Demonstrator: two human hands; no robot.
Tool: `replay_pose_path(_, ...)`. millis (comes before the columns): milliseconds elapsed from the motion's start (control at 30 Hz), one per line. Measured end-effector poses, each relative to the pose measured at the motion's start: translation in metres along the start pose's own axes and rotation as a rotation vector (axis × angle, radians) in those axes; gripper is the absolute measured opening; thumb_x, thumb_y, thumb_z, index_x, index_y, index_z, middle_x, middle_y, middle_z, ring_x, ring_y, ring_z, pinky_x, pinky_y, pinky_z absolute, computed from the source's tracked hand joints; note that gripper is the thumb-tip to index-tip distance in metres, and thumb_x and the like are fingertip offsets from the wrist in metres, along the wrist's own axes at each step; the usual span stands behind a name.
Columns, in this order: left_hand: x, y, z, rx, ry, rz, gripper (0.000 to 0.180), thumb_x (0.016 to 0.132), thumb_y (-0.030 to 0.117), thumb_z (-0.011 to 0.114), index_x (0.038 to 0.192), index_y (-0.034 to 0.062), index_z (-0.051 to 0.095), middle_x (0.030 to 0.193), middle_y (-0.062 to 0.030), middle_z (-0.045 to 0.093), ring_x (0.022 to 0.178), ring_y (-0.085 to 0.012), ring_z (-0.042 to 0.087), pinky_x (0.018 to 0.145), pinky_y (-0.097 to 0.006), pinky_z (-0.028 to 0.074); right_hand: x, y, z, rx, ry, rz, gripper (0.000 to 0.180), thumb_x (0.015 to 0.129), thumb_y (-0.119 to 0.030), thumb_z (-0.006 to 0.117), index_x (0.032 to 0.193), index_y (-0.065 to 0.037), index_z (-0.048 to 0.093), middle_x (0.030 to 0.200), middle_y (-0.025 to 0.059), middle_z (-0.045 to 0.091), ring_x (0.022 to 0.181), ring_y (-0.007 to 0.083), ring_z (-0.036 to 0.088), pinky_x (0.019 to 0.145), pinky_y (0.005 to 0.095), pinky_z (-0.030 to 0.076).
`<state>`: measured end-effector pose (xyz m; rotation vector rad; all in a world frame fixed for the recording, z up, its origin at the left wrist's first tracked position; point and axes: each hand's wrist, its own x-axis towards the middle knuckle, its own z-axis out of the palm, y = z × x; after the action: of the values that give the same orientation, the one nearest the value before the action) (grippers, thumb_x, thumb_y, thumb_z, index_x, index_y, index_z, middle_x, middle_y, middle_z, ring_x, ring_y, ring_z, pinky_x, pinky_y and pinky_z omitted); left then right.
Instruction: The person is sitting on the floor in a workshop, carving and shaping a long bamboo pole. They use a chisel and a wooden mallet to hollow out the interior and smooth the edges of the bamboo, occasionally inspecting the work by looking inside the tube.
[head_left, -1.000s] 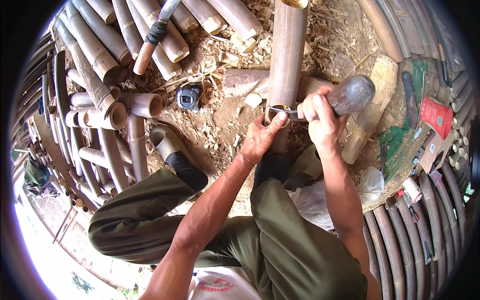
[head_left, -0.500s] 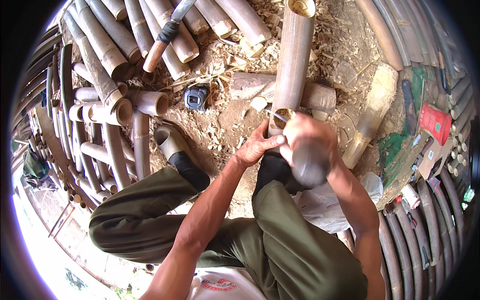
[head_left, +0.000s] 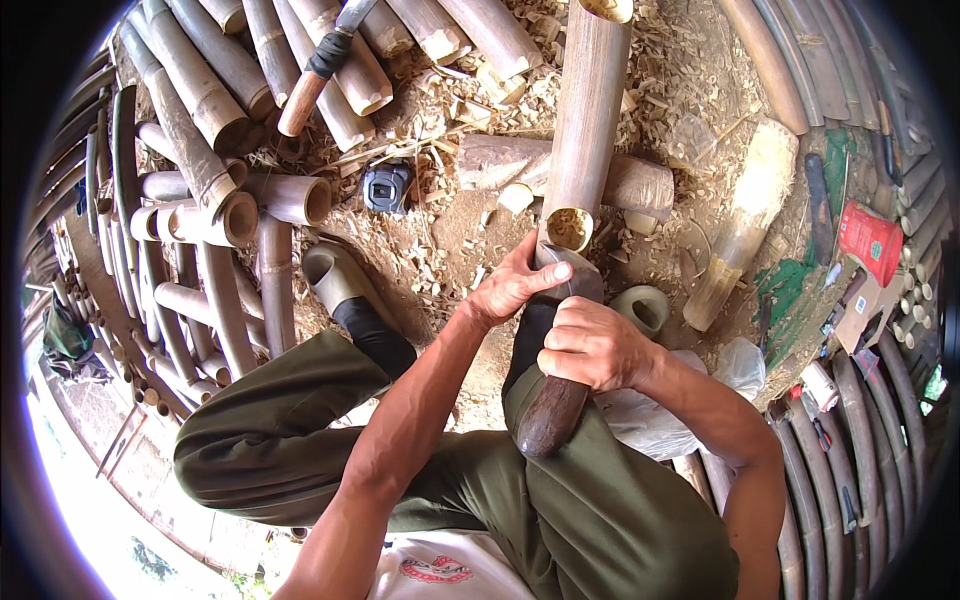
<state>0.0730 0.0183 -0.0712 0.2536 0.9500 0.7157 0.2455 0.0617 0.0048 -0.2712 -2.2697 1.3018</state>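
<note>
A long bamboo tube (head_left: 585, 110) lies with its near mouth toward me, its hollow inside pale and rough. My left hand (head_left: 515, 287) grips beside that near end, the thumb stretched across a grey surface just below the mouth. Close by on the right, my right hand (head_left: 597, 345) is closed round a dark, thick wooden handle (head_left: 553, 418) of a carving knife. Its butt end points toward me over my right thigh. The knife's blade is hidden in this view.
A short log (head_left: 640, 190) lies crosswise under the tube. Wood chips cover the ground. A knife with a wooden handle (head_left: 302, 103) rests on bamboo tubes at upper left. A tape measure (head_left: 387, 187), a split wood piece (head_left: 745, 225) and a red packet (head_left: 868, 243) lie around.
My right hand has pulled back toward me and lower, and the knife handle now points down over my thigh. The hooked blade has left the tube's mouth. My left hand stays nearly in place.
</note>
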Motion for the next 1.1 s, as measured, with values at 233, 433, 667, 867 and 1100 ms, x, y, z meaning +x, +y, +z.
replay_pose_path(233, -0.002, 0.001, 0.015, -0.041, 0.122, 0.035, 0.066, 0.085, 0.038, 0.076, 0.131, 0.0003, 0.046, 0.114, -0.0087, 0.062, 0.104, -0.0143, 0.057, 0.093, -0.030, 0.046, -0.012, 0.017, 0.011, -0.230, -0.084, -0.101, 0.011, 0.070, -0.019, 0.062, 0.073, -0.010, 0.055, 0.068, -0.0011, 0.043, 0.068, 0.0159, 0.049, 0.069, 0.0305, 0.044)
replay_pose_path(433, 0.003, -0.010, 0.020, 0.128, 0.261, 0.117, 0.066, 0.088, 0.044, 0.071, 0.130, -0.0018, 0.048, 0.110, -0.0097, 0.064, 0.099, -0.0151, 0.057, 0.090, -0.032, 0.047, -0.014, 0.026, 0.013, -0.293, -0.100, -0.129, 0.010, 0.069, -0.017, 0.063, 0.073, -0.010, 0.056, 0.069, -0.0007, 0.044, 0.069, 0.0161, 0.050, 0.070, 0.0310, 0.045)
replay_pose_path(667, -0.007, -0.002, 0.018, 0.004, 0.182, 0.113, 0.083, 0.085, 0.042, 0.075, 0.141, -0.0046, 0.036, 0.126, -0.0127, 0.057, 0.116, -0.0191, 0.053, 0.101, -0.033, 0.042, 0.018, 0.024, -0.016, 0.558, 0.841, 0.632, 0.012, 0.090, -0.015, 0.062, 0.092, -0.006, 0.054, 0.065, 0.0023, 0.050, 0.056, 0.0146, 0.050, 0.055, 0.0311, 0.046)
replay_pose_path(867, -0.012, 0.010, 0.026, 0.139, 0.149, 0.111, 0.076, 0.088, 0.044, 0.070, 0.139, -0.0036, 0.041, 0.129, -0.0127, 0.055, 0.120, -0.0183, 0.048, 0.105, -0.034, 0.036, 0.048, 0.059, -0.056, 0.913, 1.060, 0.735, 0.014, 0.086, -0.007, 0.067, 0.094, 0.000, 0.058, 0.062, 0.0029, 0.055, 0.047, 0.0108, 0.050, 0.047, 0.0288, 0.044)
replay_pose_path(1100, -0.041, 0.039, 0.027, 0.425, 0.506, 0.095, 0.069, 0.094, 0.048, 0.059, 0.136, -0.0044, 0.045, 0.128, -0.0151, 0.057, 0.119, -0.0215, 0.052, 0.104, -0.039, 0.039, 0.039, 0.037, -0.072, 0.817, 0.894, 0.659, 0.012, 0.085, -0.007, 0.068, 0.090, 0.000, 0.060, 0.062, 0.0036, 0.057, 0.048, 0.0099, 0.052, 0.048, 0.0284, 0.047)
